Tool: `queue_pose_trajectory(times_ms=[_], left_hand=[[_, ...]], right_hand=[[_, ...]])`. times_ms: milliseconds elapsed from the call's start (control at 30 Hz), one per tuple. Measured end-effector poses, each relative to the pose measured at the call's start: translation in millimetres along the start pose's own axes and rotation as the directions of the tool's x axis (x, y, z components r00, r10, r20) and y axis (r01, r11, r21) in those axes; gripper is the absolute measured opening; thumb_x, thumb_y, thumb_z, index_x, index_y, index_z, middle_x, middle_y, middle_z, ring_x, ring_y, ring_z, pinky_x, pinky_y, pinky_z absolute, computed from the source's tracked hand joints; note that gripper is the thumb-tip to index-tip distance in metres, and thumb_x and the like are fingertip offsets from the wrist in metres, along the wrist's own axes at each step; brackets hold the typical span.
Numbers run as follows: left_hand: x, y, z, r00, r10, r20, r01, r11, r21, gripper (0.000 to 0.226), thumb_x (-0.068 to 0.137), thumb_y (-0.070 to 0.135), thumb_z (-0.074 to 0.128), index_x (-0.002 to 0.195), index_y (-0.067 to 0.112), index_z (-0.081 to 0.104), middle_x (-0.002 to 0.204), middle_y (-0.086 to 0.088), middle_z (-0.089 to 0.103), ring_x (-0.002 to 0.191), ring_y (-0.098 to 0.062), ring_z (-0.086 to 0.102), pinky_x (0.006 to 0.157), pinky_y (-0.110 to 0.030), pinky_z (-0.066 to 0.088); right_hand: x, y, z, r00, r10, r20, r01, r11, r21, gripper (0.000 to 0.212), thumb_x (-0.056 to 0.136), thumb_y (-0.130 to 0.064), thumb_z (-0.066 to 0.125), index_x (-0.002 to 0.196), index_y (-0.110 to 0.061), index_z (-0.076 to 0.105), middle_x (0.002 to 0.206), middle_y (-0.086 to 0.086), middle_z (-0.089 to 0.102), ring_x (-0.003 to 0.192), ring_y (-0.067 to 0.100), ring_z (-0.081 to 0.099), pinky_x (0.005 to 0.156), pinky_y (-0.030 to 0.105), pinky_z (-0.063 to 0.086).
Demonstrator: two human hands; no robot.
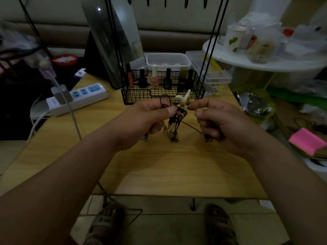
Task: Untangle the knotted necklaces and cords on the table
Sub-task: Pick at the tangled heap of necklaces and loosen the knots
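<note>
We see a surface of pale wood grain with a smooth, low-sheen finish. The cords look like thin, dark, matt string, and the small metal clasps among them glint. The pendant is cream, smooth and bone-like. The basket is black-coated metal wire; the bottles in it are glossy glass. The power strip is smooth white plastic, the container cloudy clear plastic, the bag crinkled shiny foil.
</note>
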State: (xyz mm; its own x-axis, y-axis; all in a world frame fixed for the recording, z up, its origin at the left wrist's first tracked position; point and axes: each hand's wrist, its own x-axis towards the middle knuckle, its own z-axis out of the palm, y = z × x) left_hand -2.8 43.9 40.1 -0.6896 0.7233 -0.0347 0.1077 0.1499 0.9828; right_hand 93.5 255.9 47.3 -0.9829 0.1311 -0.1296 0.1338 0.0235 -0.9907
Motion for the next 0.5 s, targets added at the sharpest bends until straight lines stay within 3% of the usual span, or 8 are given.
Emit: queue_pose_trajectory(times_ms=[133,300,400,500], left_hand=[[0.5,-2.2,-0.8,1.0,-0.023,-0.006,0.023,1.0,0.004,0.02,0.103,0.03,0.058,0.099,0.022,0.076,0.067,0.006,0.051,0.059,-0.013,0.04,0.058,-0.032,0.027],[0.6,-0.9,0.3,0.997,-0.026,-0.077,0.024,0.999,-0.03,0.018,0.106,0.025,0.056,0.107,0.013,0.07,0.091,-0.004,0.076,0.059,-0.013,0.045,0.056,-0.026,0.036],[1.3,-0.8,1.1,0.986,-0.024,-0.163,0.022,1.0,-0.017,0.019,0.106,0.023,0.058,0.106,0.01,0.071,0.089,-0.007,0.077,0.056,-0.012,0.046,0.051,-0.021,0.038],[2.0,-2.2,1.2,0.981,-0.006,-0.192,0.013,0.999,0.031,0.02,0.105,0.024,0.059,0.103,0.011,0.075,0.092,-0.008,0.079,0.056,-0.014,0.046,0.051,-0.021,0.039]], right_hand=[[-1.0,0.6,6.1,0.998,-0.044,0.047,0.048,0.996,-0.07,0.024,0.095,-0.016,0.067,0.119,-0.014,0.069,0.066,-0.005,0.047,0.05,0.009,0.035,0.06,0.029,0.04],[2.4,5.0,9.0,0.997,-0.066,-0.029,0.057,0.964,-0.26,0.006,0.094,-0.02,0.072,0.096,-0.015,0.076,0.065,-0.008,0.055,0.053,0.003,0.043,0.051,0.017,0.038],[0.2,4.4,10.4,0.993,-0.092,-0.073,0.065,0.951,-0.304,0.012,0.094,-0.026,0.073,0.087,-0.016,0.071,0.064,-0.004,0.053,0.055,0.006,0.047,0.052,0.021,0.043],[-2.0,3.1,17.1,0.953,-0.236,-0.191,0.142,0.902,-0.408,0.008,0.095,-0.029,0.072,0.094,-0.021,0.069,0.077,0.01,0.061,0.058,0.013,0.056,0.052,0.031,0.053]])
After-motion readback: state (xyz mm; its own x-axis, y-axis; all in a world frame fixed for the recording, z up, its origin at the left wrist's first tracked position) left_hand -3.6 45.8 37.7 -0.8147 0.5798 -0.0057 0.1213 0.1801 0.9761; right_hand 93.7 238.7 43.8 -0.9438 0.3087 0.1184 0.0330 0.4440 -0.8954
